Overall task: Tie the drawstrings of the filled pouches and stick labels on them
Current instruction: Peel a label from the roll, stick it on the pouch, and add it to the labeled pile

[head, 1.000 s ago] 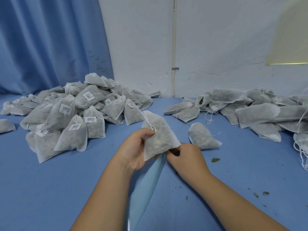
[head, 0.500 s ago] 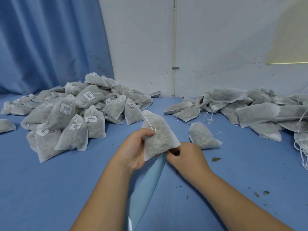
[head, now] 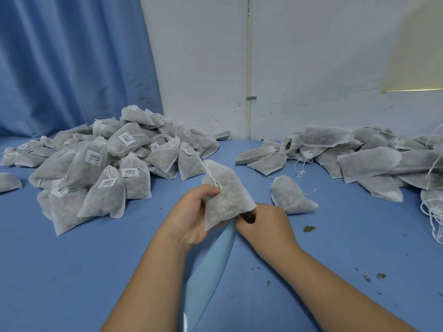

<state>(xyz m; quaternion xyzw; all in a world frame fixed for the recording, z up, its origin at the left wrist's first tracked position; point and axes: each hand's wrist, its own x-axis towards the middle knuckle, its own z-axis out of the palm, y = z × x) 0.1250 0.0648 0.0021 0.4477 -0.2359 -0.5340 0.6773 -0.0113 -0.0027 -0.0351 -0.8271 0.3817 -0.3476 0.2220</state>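
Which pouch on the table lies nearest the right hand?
The lone pouch just beyond the right hand, apart from the labelled pile and the unlabelled pile.

Barcode stickers [head: 94, 157]: sitting on the tied pouches [head: 105, 200] of the left pile, each showing a barcode over one short printed line.
Printed lines: reading too small and blurred to make out.
Wall pipe [head: 249, 68]: carrying faint, illegible marks near its top.
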